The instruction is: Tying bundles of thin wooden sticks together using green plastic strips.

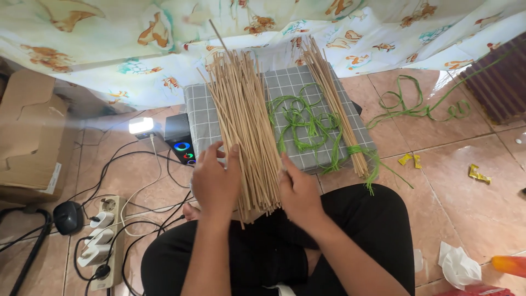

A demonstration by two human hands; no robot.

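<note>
My left hand [215, 183] and right hand [298, 194] press the loose bundle of sticks [244, 126] from both sides, fingers open and flat. The bundle lies on the grey checked cushion [200, 118], beside green strips [304, 120] and a tied bundle [337, 104].

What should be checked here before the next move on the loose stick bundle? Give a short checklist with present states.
1. Left hand on the loose stick bundle: ok, fingers rest on its left edge.
2. Right hand on the bundle: ok, against its right edge.
3. Near stick ends even: not ok, ragged.
4. Bundle supported: ok, lies on the grey checked cushion and lap.
5. Green strips within reach: ok, beside the bundle.
6. Tied bundle apart: ok.
</note>
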